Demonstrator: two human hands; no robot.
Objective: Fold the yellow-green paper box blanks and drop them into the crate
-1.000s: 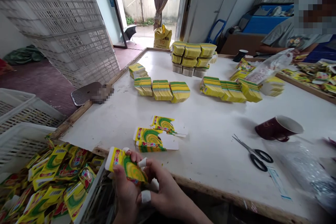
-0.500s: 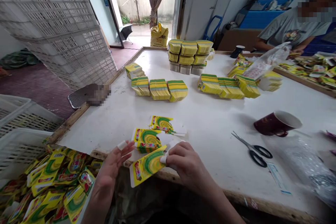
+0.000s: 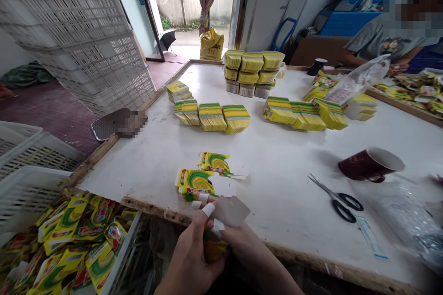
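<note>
Close together at the table's front edge, my left hand and my right hand are closed round a small yellow carton. Its pale flap sticks out above my fingers, and much of the carton is hidden by them. White tape wraps several fingertips. Just beyond my hands lies a yellow and green carton with a swirl print. A second flat carton lies behind it, its white flaps spread to the right.
Bundles of cartons stand across the table, with a taller stack behind. Scissors, a maroon mug and clear plastic lie right. A crate holds filled cartons at left. Another person sits far right.
My left hand has moved right and closed on the carton beside my right hand. The carton has been drawn in and turned, so its pale flap now shows upward.
</note>
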